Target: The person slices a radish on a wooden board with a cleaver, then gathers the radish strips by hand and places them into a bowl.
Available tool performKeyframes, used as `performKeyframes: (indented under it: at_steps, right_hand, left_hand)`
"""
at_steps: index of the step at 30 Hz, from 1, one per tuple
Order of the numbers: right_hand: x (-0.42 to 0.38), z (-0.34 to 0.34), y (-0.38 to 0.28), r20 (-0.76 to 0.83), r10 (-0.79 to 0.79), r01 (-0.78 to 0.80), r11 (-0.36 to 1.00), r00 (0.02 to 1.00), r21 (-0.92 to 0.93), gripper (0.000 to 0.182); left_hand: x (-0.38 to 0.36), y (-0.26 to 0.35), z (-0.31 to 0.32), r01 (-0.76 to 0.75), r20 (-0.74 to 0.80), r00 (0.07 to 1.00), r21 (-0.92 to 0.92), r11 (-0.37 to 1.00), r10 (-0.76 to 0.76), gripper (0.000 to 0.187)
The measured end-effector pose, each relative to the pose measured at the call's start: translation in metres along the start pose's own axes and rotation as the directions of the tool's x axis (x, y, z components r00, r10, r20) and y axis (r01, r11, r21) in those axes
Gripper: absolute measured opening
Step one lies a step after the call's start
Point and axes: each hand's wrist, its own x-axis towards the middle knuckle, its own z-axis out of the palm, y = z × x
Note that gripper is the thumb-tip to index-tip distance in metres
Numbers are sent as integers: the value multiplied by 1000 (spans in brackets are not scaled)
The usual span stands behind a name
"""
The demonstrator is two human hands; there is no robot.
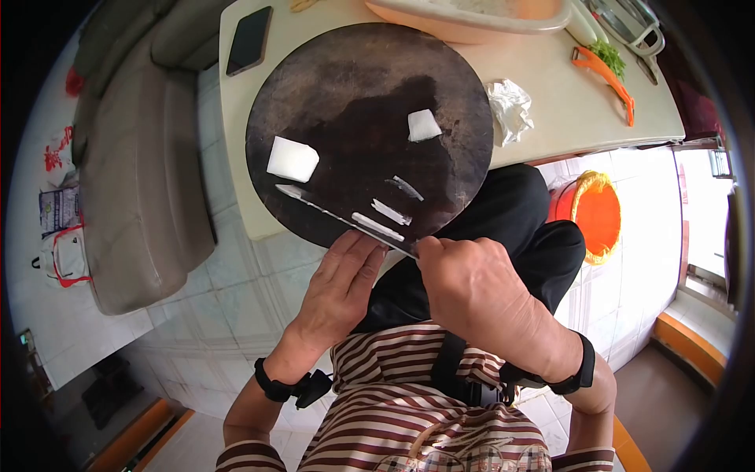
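My right hand (465, 275) is closed around the handle end of a kitchen knife (334, 216). The blade, seen nearly edge-on, slants across the near part of a round dark chopping board (314, 79). My left hand (342, 283) has its fingers pressed together against the near side of the blade; whatever lies beneath them is hidden. Just beyond the blade are a thin white strip (377, 226), another white slice (391, 212) and a translucent sliver (408, 188). A large white block (292, 160), perhaps radish, sits at the left, and a smaller white chunk (424, 125) at the right.
Around the board on the pale table (550, 134) are a phone (249, 41), a large basin (472, 23), crumpled foil (511, 110), an orange peeler (607, 75) and green leaves (609, 58). An orange-lined bin (596, 219) stands on the floor at right, a grey sofa (153, 173) at left.
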Motion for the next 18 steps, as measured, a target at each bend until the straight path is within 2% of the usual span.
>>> performKeyframes:
  at_steps: [2, 10, 12, 18]
  right_hand:
    - [-2, 1, 4, -22, 46, -43, 993, 999, 108, 11]
    - [-17, -16, 7, -3, 46, -45, 991, 999, 122, 11]
    - [-19, -16, 8, 74, 50, -57, 993, 996, 107, 11]
    - [-17, -21, 12, 122, 33, -44, 995, 992, 91, 11]
  left_hand:
    - [3, 1, -2, -5, -5, 1000, -4, 1000, 5, 35]
    - [1, 2, 1, -11, -34, 999, 29, 1000, 12, 33]
    - [1, 1, 1, -13, -35, 999, 23, 1000, 14, 33]
    - [1, -1, 1, -14, -37, 999, -4, 1000, 14, 32]
